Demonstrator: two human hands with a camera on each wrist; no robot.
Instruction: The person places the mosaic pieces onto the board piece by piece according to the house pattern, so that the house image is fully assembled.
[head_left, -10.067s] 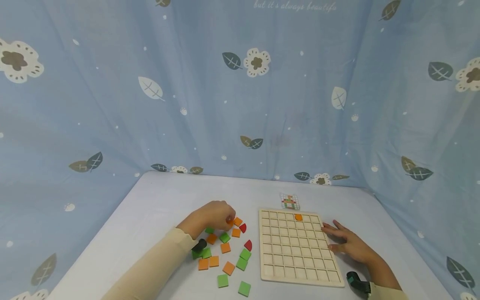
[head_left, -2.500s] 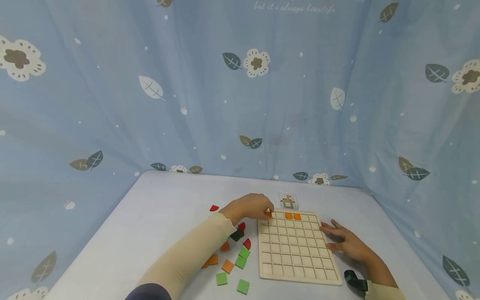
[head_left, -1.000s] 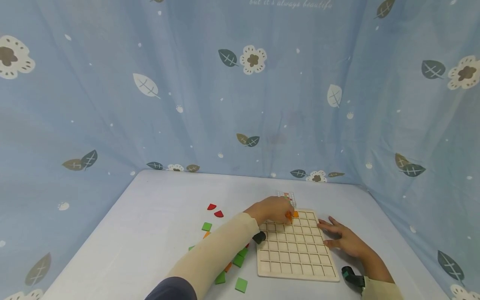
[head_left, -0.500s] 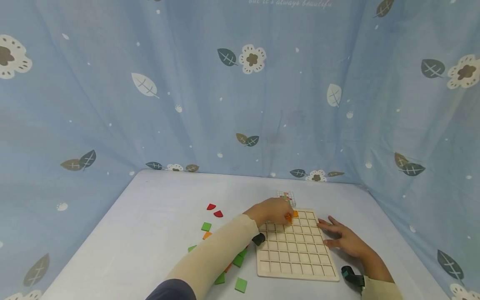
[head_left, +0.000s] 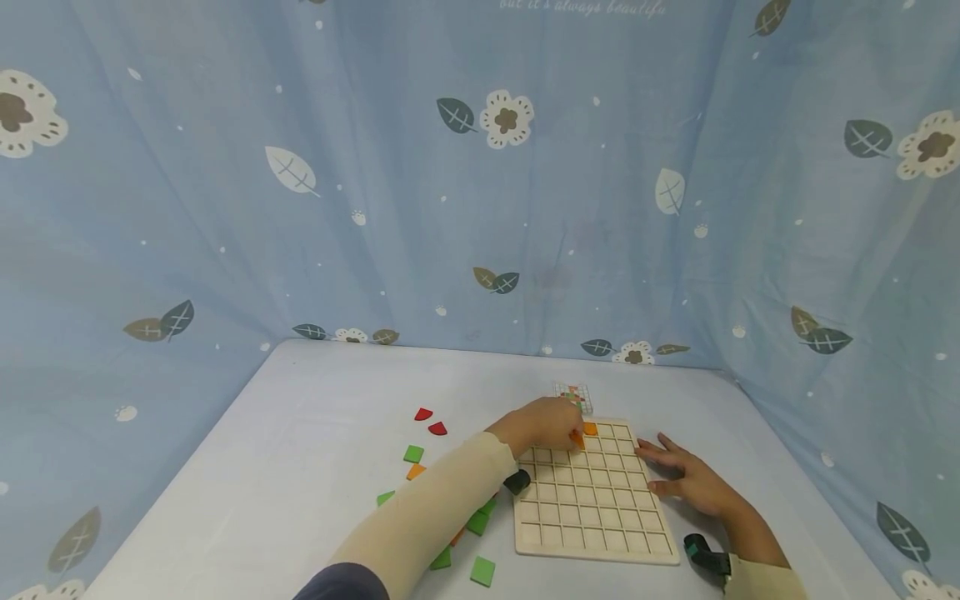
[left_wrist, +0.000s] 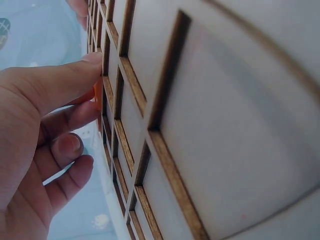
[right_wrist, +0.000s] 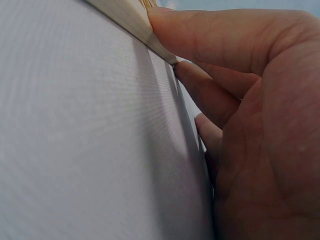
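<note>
My left hand reaches over the far side of a wooden grid board. Between thumb and forefinger it pinches an orange tile, also showing as a sliver of orange in the left wrist view, low at the grid's ridges. Just right of those fingertips an orange rounded piece lies in a far-row cell; the hand covers the cells to its left. My right hand rests by the board's right edge, fingers spread, and in the right wrist view its thumb touches the board's side.
A small printed pattern card lies beyond the board, partly behind the left hand. Left of the board are two red quarter-round pieces, green squares and an orange tile; the left sleeve hides others.
My left hand has gone from the loose pieces to the board's far left corner, then right along the far row with an orange tile. A second orange piece joined the first. The right hand stayed.
</note>
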